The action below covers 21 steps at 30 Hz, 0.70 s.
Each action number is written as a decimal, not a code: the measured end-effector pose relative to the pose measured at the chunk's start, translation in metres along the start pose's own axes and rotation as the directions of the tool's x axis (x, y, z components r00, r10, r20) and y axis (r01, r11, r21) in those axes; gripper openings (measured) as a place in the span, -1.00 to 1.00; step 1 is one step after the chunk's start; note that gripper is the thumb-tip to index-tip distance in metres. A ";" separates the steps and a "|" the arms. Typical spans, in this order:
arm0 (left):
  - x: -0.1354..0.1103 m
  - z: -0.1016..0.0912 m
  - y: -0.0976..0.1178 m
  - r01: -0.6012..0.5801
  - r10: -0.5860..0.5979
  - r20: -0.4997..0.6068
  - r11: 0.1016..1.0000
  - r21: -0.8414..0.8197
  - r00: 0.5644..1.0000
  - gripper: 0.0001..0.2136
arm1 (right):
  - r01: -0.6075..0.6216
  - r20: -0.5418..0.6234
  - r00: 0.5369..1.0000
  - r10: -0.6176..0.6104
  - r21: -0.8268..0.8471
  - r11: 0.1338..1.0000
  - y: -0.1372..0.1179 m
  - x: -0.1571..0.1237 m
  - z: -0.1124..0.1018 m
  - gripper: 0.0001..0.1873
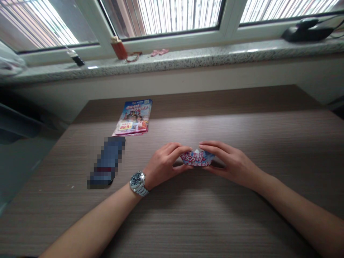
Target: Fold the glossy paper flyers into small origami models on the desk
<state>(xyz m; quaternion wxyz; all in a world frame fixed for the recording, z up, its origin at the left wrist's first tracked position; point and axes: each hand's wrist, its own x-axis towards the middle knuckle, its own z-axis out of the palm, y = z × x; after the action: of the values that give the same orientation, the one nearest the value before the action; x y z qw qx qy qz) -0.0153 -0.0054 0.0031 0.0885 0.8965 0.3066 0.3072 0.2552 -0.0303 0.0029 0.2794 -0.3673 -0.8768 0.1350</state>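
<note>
A small folded paper piece [197,158], printed in blue, red and white with large characters, is held just over the table in front of me. A white point of paper sticks up at the middle of its top edge. My left hand [168,159], with a metal watch [138,183] on its wrist, pinches the left end between thumb and fingers. At the right end, my right hand [232,161] grips it the same way. Both hands are closed on the paper, and their fingers hide its two ends.
A stack of printed flyers [134,116] lies on the wooden table [182,222] at the back left. Nearer me is a dark, pixelated flat object [107,163]. Behind, the stone windowsill [193,59] bears a red-brown item [119,49], pink pieces [159,52] and a black device [307,32].
</note>
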 end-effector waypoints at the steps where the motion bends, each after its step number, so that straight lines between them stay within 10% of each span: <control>1: 0.000 0.000 0.000 0.002 -0.002 0.002 1.000 -0.004 1.000 -0.63 | 0.000 0.002 1.000 0.000 0.000 1.000 0.000 0.000 0.000 -0.45; 21: -0.001 0.001 0.000 0.004 -0.004 0.018 1.000 0.002 1.000 -0.64 | 0.023 0.040 0.999 -0.023 -0.015 1.000 0.002 0.001 -0.001 -0.57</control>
<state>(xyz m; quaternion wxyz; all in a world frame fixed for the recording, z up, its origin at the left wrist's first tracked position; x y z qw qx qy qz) -0.0156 -0.0058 0.0014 0.0910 0.8987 0.3080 0.2986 0.2557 -0.0283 0.0031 0.2603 -0.3566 -0.8875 0.1323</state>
